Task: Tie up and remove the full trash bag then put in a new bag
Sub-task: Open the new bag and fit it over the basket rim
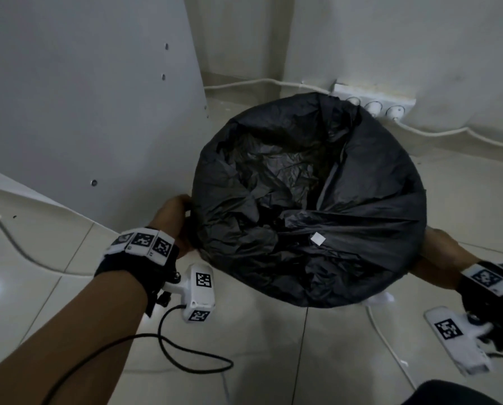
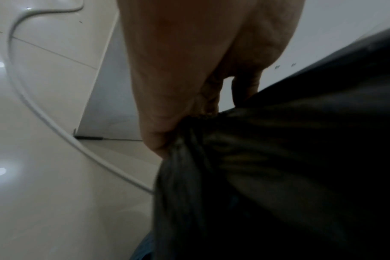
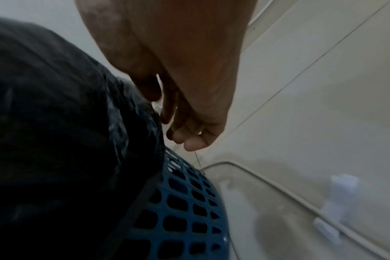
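Now the left hand (image 2: 189,70) pinches the black bag (image 1: 317,200); the right hand (image 3: 180,88) seems loose beside it. Pull both edges down evenly over the blue bin (image 3: 185,211).

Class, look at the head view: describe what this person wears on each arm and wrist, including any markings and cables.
Both forearms are bare, no sleeves. The left hand and right hand each have a black wrist strap carrying white tiles printed with black square codes. A white camera block with similar codes hangs under each wrist, trailing a black cable.

Dim, greyish indoor light throughout; small glare spots on the glossy floor tiles (image 2: 56,123); both wrist views soft and blurred.
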